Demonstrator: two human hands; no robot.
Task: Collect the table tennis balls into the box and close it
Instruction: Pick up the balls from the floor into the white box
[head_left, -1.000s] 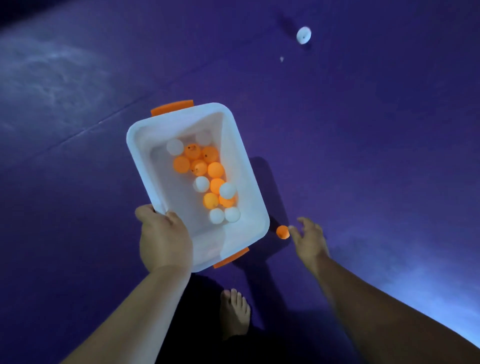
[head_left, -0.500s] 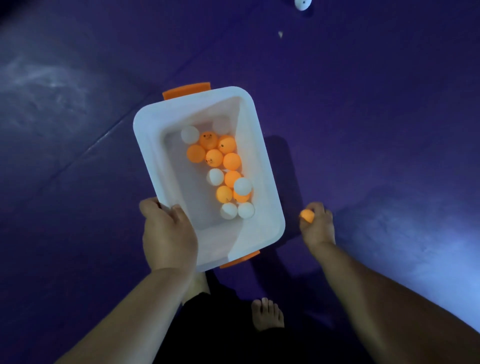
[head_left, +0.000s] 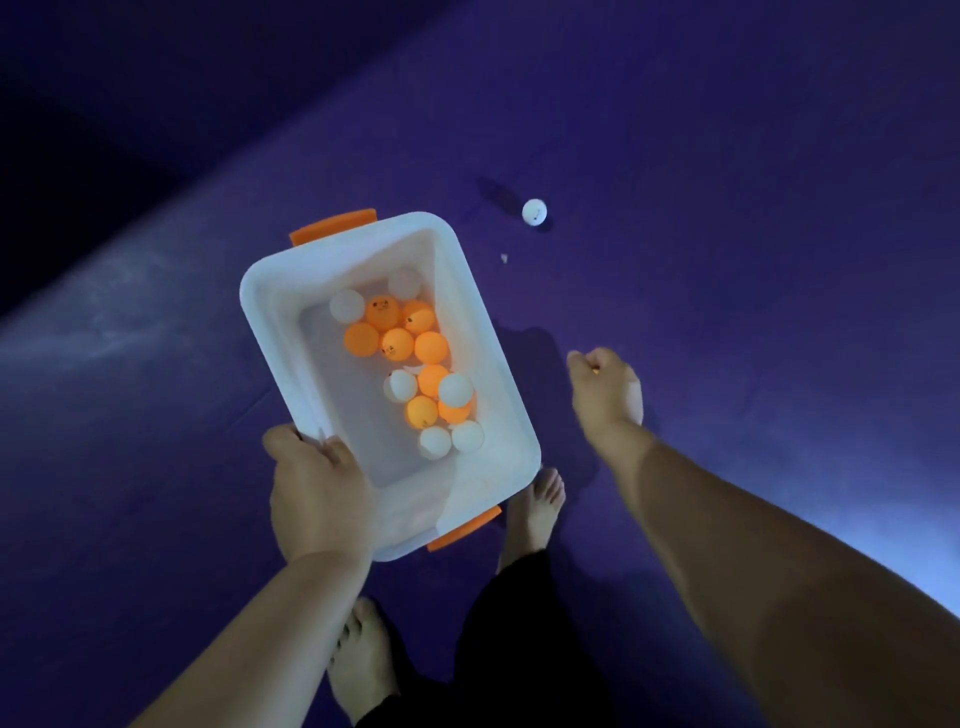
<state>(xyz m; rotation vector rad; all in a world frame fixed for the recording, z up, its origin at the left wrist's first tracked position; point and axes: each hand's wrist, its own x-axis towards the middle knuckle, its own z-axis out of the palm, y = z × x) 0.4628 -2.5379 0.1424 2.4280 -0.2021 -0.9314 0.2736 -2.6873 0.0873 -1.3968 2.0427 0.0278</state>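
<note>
box (head_left: 270, 291), white plastic, open-topped, with an orange latch (head_left: 332, 227) at its far end and another orange latch (head_left: 464, 528) at its near end; held above a purple floor (head_left: 727, 156), tilted so the long side runs from far left to near right; left hand (head_left: 317, 493) grips the near left corner of the rim, thumb outside, fingers curled over the edge and clamped on the wall; contents: cluster of table tennis balls lying along the right side of the box bottom, orange balls (head_left: 397, 343) grouped toward the far end and middle, some with small dark printed marks, white balls (head_left: 435, 441) at the near end of the cluster and a few more at the far end and middle; right hand (head_left: 605, 389) to the right of the box, apart from it, fingers curled together into a loose fist, a sliver of orange (head_left: 596, 371) showing between them, too little to tell what it is; loose white ball (head_left: 534, 212) on the floor, beyond the box's far right corner; small pale speck (head_left: 503, 257) on the floor between that ball and the box; two bare feet (head_left: 535, 514) on the floor below the box, dark trouser legs (head_left: 509, 623) above them; no lid seen on the box
</note>
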